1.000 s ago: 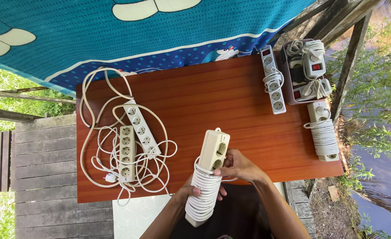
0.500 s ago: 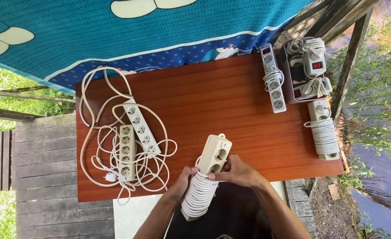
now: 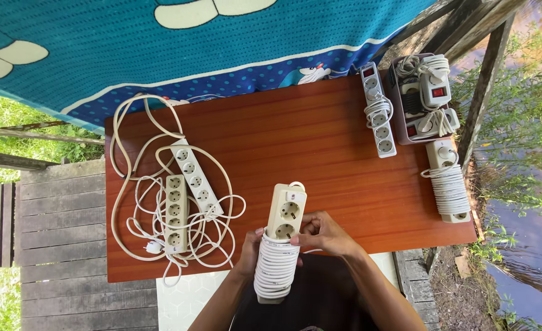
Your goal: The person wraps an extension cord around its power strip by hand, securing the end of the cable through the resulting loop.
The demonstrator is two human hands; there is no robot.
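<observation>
I hold a cream power strip (image 3: 286, 211) upright over the near edge of the red-brown table (image 3: 320, 147). Its white cord (image 3: 277, 263) is wound tightly round its lower half. My left hand (image 3: 249, 251) grips the wound part from the left. My right hand (image 3: 323, 233) holds the strip from the right, fingers on the top turns of the cord just below the two bare sockets.
Two more white power strips (image 3: 185, 190) lie in a loose tangle of cord on the table's left. At the right are a wound strip (image 3: 378, 110), a box of strips (image 3: 424, 98) and another wound strip (image 3: 448, 184). A blue patterned cloth (image 3: 160, 49) hangs behind.
The strip has swung from a rightward tilt to nearly upright and shifted slightly left. Both hands moved with it, still on the wound cord.
</observation>
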